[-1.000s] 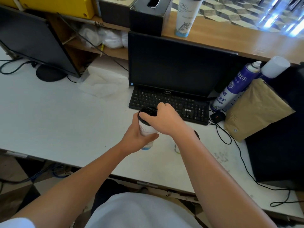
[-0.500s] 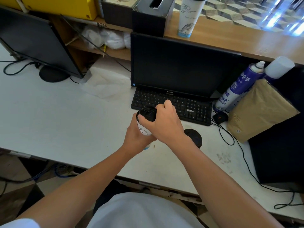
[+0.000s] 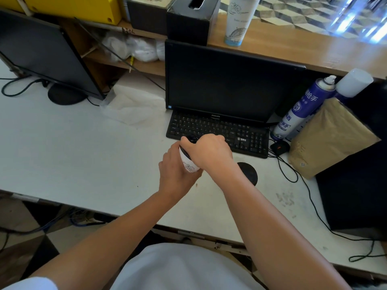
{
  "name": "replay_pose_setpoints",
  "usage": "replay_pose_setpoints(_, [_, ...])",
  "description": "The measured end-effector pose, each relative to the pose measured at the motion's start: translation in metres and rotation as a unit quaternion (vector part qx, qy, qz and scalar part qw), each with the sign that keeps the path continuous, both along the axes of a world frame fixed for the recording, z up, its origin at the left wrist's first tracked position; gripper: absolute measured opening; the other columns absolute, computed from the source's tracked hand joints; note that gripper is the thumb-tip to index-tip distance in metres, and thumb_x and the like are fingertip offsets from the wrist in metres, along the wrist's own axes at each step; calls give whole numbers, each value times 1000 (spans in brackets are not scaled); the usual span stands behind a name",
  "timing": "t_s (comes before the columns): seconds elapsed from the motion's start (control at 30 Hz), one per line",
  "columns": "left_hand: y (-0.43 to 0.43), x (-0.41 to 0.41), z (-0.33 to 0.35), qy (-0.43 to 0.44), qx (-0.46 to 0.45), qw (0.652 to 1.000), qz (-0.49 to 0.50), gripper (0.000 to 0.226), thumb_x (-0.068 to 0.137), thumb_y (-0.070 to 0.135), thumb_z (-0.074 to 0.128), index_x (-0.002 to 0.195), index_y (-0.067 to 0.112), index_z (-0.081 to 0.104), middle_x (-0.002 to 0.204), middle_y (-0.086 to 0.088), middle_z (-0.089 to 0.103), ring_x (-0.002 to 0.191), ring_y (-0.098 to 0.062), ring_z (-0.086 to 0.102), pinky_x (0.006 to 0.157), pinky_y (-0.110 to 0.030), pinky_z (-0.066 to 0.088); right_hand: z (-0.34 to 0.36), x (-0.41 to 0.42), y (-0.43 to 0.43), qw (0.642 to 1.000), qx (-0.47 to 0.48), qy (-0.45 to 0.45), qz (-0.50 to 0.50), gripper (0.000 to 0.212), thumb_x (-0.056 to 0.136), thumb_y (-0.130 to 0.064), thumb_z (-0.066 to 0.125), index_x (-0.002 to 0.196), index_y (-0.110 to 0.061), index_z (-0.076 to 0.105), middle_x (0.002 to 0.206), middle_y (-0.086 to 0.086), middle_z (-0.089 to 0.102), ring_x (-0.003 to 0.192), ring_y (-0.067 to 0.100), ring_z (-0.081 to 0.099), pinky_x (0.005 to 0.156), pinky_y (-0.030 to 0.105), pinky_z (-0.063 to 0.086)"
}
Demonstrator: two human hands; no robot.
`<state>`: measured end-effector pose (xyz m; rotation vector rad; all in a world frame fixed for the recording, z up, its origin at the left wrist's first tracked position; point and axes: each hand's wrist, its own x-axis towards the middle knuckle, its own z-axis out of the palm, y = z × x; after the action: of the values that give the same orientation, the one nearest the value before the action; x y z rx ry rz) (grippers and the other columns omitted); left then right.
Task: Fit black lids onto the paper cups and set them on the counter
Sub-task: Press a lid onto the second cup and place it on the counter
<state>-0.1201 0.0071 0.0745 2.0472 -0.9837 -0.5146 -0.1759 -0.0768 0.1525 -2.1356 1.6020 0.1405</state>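
Observation:
My left hand (image 3: 174,173) grips a white paper cup (image 3: 188,164) with a dark line drawing, held tilted above the white desk (image 3: 83,155) in front of the keyboard. A black lid (image 3: 185,152) sits on the cup's mouth, and my right hand (image 3: 209,152) is curled over it from above, hiding most of it. A second black lid (image 3: 248,171) lies flat on the desk just right of my right wrist. Another tall paper cup with a black lid (image 3: 237,19) stands on the wooden counter (image 3: 303,49) at the back.
A black monitor (image 3: 226,80) and keyboard (image 3: 219,130) stand right behind my hands. A second monitor (image 3: 41,53) is at the left. Blue spray cans (image 3: 297,109), a brown paper parcel (image 3: 328,139), a mouse (image 3: 279,147) and cables crowd the right side.
The cup has risen a little off the desk and tilted in my left hand. My right hand has closed further over the lid. The second lid has come into sight beside my right wrist.

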Motion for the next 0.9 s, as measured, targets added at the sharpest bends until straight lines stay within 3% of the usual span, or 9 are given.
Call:
replay_pose_setpoints(0.1, [8, 21, -1, 130, 11, 988, -88, 88, 55, 33, 96, 127, 37, 45, 114, 11, 64, 100, -12, 67, 79, -34, 60, -2, -12, -9, 999, 33, -27, 6, 61, 90, -64, 40, 86, -8, 62, 106, 16, 60, 76, 27, 58, 53, 29, 36])
replay_pose_setpoints(0.23, [11, 47, 3, 221, 66, 955, -186, 71, 65, 14, 93, 123, 28, 54, 108, 6, 71, 95, -12, 72, 79, -34, 59, -3, -24, -11, 988, 68, -139, 27, 50, 87, -61, 53, 66, -16, 47, 87, 13, 57, 65, 23, 52, 47, 28, 33])
replay_pose_setpoints(0.4, [5, 43, 2, 158, 66, 970, -173, 76, 57, 29, 91, 123, 28, 52, 110, 5, 68, 101, -18, 68, 85, -44, 60, -4, -21, -6, 985, 50, -167, 17, 52, 84, -64, 55, 67, -15, 48, 88, 13, 56, 70, 24, 56, 46, 27, 32])
replay_pose_setpoints(0.53, [7, 32, 6, 111, 41, 986, -113, 77, 65, 25, 90, 126, 32, 43, 106, 9, 62, 94, -14, 63, 68, -32, 59, 6, -20, -4, 990, 40, -138, 2, 57, 90, -65, 52, 66, -13, 45, 90, 12, 50, 62, 20, 47, 48, 28, 31])
replay_pose_setpoints(0.67, [8, 20, 7, 100, 9, 992, -71, 76, 67, 24, 89, 122, 37, 39, 100, 14, 59, 91, -10, 62, 70, -27, 57, 16, -14, -1, 996, 24, -81, -5, 65, 91, -69, 48, 66, -10, 49, 102, 16, 60, 68, 25, 57, 51, 29, 35])
replay_pose_setpoints(0.77, [10, 21, 6, 131, -12, 989, -73, 76, 66, 24, 91, 122, 37, 40, 100, 16, 60, 90, -5, 62, 64, -18, 51, 30, -18, 1, 998, 16, -60, 23, 78, 86, -82, 40, 73, -7, 58, 89, 14, 65, 66, 23, 66, 51, 29, 42])
replay_pose_setpoints(0.83, [12, 26, 7, 157, -44, 984, -79, 80, 64, 24, 93, 128, 34, 45, 109, 12, 65, 96, -11, 66, 66, -22, 57, 39, -26, 1, 994, 32, -99, 27, 82, 85, -84, 28, 86, -10, 64, 73, 6, 62, 54, 19, 67, 50, 28, 45])
replay_pose_setpoints(0.9, [12, 32, 6, 200, -88, 972, -91, 86, 61, 20, 94, 134, 30, 49, 118, 9, 68, 105, -13, 67, 75, -24, 60, 38, -32, -2, 970, 73, -230, -36, 72, 95, -75, 31, 87, -12, 65, 66, 0, 59, 55, 18, 67, 57, 32, 52])
